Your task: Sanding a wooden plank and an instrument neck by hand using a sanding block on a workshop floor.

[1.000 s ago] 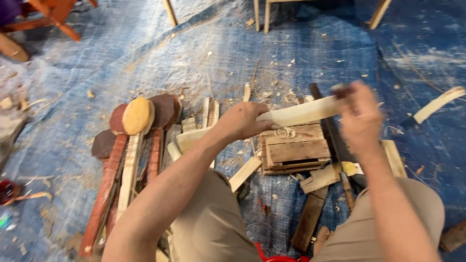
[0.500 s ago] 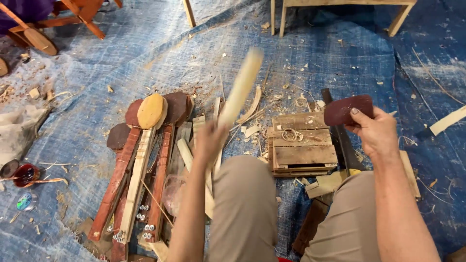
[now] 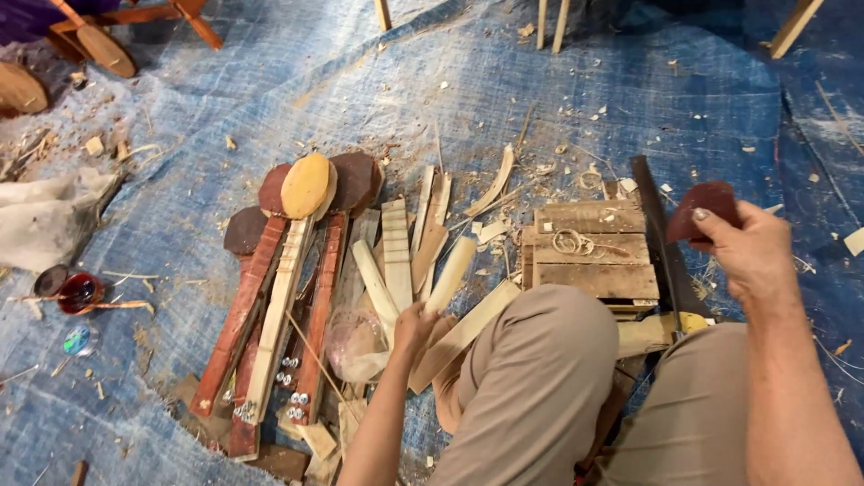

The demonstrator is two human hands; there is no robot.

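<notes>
Pale wooden stick (image 3: 450, 273) in left hand (image 3: 412, 326), dark red sanding pad (image 3: 705, 209) in right hand (image 3: 751, 254)

Left closed on stick's lower end, stick resting among offcuts beside stacked paddle-shaped pieces (image 3: 288, 270). Right gripping pad, raised clear over small slatted block (image 3: 589, 252). Pad off the wood at present. Stick surface seemingly smooth, though too small to confirm; sanding judged near done. Shavings across blue tarp (image 3: 270, 99)

No packages, labels, signs or screens are showing in this view. Nothing here is carrying print: only bare and stained wood, shavings and a blue woven tarpaulin (image 3: 558, 99) covering the floor are lying in sight, with no box, wrapper or tag among them.
</notes>
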